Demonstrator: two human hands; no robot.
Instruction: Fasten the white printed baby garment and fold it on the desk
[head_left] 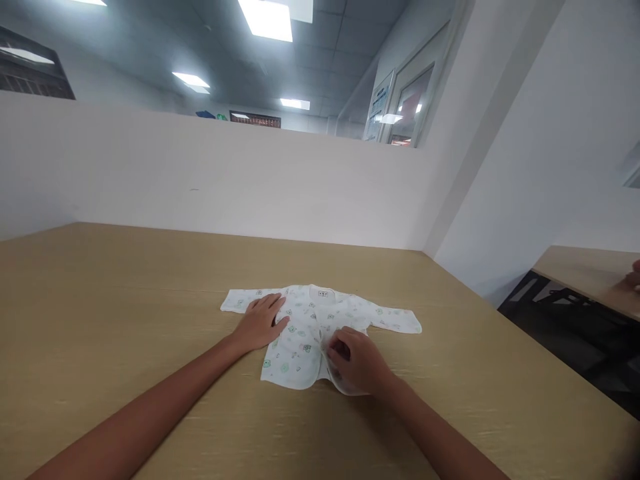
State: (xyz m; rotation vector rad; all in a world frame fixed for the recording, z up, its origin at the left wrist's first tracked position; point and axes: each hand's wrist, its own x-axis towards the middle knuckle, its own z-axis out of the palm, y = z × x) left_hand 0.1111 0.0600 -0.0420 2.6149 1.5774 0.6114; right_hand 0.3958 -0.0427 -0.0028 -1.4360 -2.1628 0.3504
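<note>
A small white baby shirt [299,333] with green and grey prints lies spread on the table, neck away from me and both sleeves out to the sides. Its front is split down the middle, and the neck label shows. My left hand [261,321] rests flat on the shirt's left side near the sleeve, fingers stretched. With fingers pinched, my right hand [357,360] grips the edge of the right front panel, which is lifted a little off the table. The fingertips of that hand are partly hidden.
The shirt lies on a wide wood-coloured table [150,280]. A white partition [250,180] stands along its far edge, and a white wall [525,147] rises at the right. Beyond a gap at the right is another table [590,270] with part of a person's hand [634,275].
</note>
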